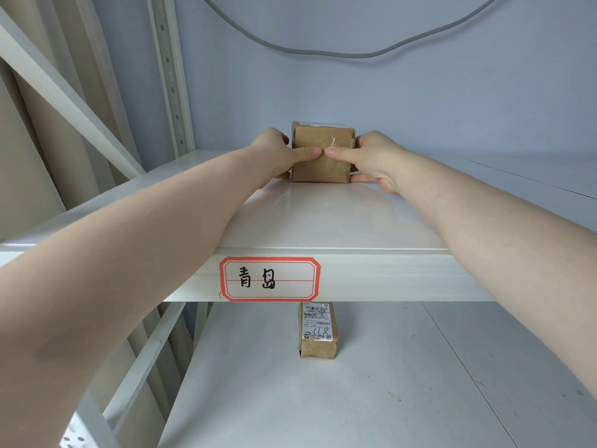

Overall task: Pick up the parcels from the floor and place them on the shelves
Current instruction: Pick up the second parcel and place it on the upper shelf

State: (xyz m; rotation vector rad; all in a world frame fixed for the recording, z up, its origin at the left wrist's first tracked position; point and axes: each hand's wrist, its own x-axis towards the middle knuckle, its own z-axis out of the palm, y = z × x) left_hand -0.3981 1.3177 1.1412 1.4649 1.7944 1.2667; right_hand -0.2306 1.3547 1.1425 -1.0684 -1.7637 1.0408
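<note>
Two bare hands, the left hand (277,155) and the right hand (371,160), clasp a small brown parcel (321,153) resting deep on the upper shelf (323,221), fingers wrapped round its sides and thumbs nearly meeting on its front face. The placing step appears all but done; the next move likely calls for loosening both grips and drawing the arms back over the labelled front edge (387,274). Bare shelf lies open either side of the parcel, the wall close behind; a second parcel (318,331) sits on the lower shelf (371,383).
</note>
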